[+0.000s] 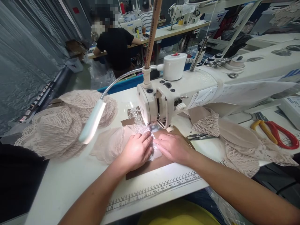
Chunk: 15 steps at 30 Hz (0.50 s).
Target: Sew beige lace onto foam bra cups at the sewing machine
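A beige lace bra cup piece [112, 142] lies under the head of a white sewing machine [150, 106], its lit edge at the needle area. My left hand [138, 150] is closed on the lace close to the needle, fingers together and pointing forward. Just across from it, my right hand [174, 148] holds the right edge of the same lace, its fingers bunched and fingertips near the left ones. Beneath both hands is a brown sheet [145, 168] on the white table. The needle tip itself is too small to make out.
A bendable lamp [92, 122] hangs over the left side, near stacked lace pieces [56, 128]. To the right lie small snips [201, 137], more lace pieces [236, 134] and red-and-yellow-handled scissors [278, 134]. A printed ruler [154, 190] runs along the front edge. Another person [114, 47] sits beyond.
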### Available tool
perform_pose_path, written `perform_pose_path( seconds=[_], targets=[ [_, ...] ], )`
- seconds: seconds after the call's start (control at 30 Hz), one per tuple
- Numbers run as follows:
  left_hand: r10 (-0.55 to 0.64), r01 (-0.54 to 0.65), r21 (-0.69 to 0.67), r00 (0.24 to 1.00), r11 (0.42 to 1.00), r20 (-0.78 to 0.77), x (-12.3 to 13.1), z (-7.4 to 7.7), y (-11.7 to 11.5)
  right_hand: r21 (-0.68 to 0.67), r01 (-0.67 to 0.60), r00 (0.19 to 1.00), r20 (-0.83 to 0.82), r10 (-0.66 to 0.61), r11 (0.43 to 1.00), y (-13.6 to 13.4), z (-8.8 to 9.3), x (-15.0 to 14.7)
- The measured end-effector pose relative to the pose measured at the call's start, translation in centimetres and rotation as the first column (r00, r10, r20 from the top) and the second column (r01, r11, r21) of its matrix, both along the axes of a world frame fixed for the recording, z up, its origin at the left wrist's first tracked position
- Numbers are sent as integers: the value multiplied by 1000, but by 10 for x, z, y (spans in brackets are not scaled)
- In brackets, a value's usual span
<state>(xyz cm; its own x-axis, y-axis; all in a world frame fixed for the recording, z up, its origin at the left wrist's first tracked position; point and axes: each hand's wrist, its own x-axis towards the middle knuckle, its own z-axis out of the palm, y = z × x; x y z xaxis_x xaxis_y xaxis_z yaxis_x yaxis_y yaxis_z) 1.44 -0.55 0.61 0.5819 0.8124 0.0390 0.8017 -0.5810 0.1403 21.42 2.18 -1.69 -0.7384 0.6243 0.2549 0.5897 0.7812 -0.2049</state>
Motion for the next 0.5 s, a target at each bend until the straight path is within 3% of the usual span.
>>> perform_pose_path(
  seconds=[0.3,0.5],
  targets=[
    [3,-4,26,1000,1000,4,-5,-5,10,10,23,999,24,-23,1000,1,3,-3],
    [-5,3,62,999,998,34,-7,-3,11,54,22,998,-65,-18,998,0,-1,1]
  ],
)
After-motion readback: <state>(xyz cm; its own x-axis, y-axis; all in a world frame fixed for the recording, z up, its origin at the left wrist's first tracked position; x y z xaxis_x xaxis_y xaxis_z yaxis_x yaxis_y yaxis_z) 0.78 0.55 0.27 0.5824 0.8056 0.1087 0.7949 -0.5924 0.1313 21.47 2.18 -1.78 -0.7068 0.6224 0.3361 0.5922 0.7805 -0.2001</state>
